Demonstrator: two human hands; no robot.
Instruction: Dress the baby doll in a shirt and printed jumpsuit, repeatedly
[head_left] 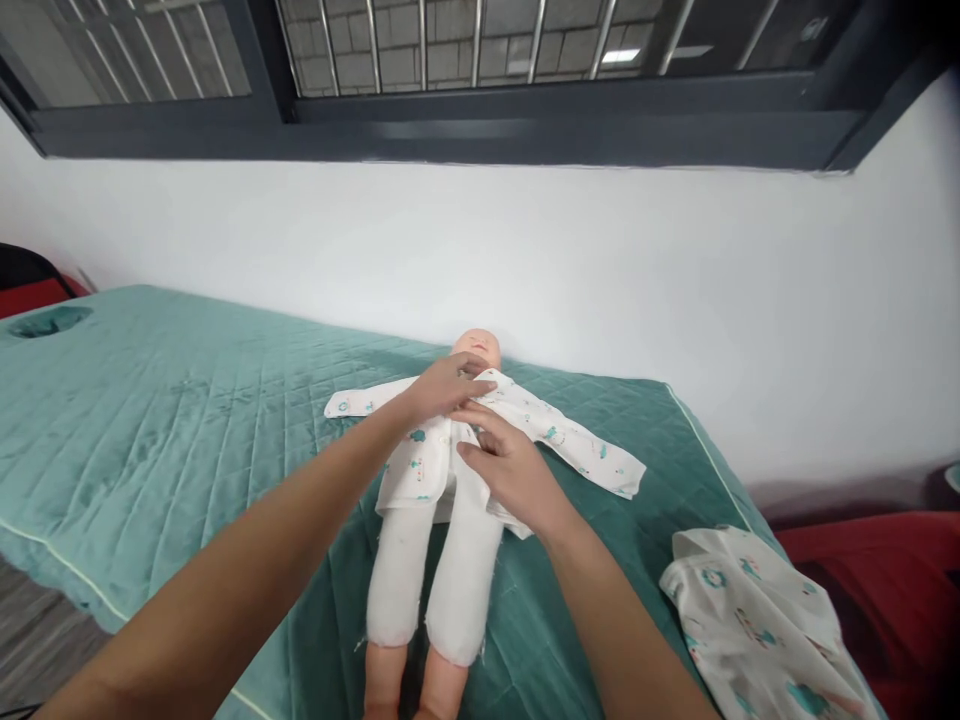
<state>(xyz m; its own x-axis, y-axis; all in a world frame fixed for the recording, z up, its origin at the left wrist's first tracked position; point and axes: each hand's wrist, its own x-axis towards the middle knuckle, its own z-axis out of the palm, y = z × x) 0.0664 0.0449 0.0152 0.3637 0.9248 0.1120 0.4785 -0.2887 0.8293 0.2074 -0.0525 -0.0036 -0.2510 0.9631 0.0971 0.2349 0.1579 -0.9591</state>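
Note:
A baby doll (466, 590) lies on its back, its head towards the wall, with white cloth covering its upper legs. It wears a white baby shirt (559, 425) with teal prints, its sleeves spread out to both sides and its front parted over the body. Just below the doll's chin, my left hand (450, 385) rests at the shirt's collar, thumb and fingers stretched out and apart. Lower on the chest, my right hand (514, 465) touches the shirt front, its thumb apart from the bent fingers. The hands almost meet and hide part of the chest.
A green quilted cover (225, 400) lies over the bed, which has a hole (49, 320) at its far left. Printed white cloth (757, 620) is heaped at the right edge, near a red chair (885, 560). Behind are a white wall (600, 270) and a barred window (450, 60).

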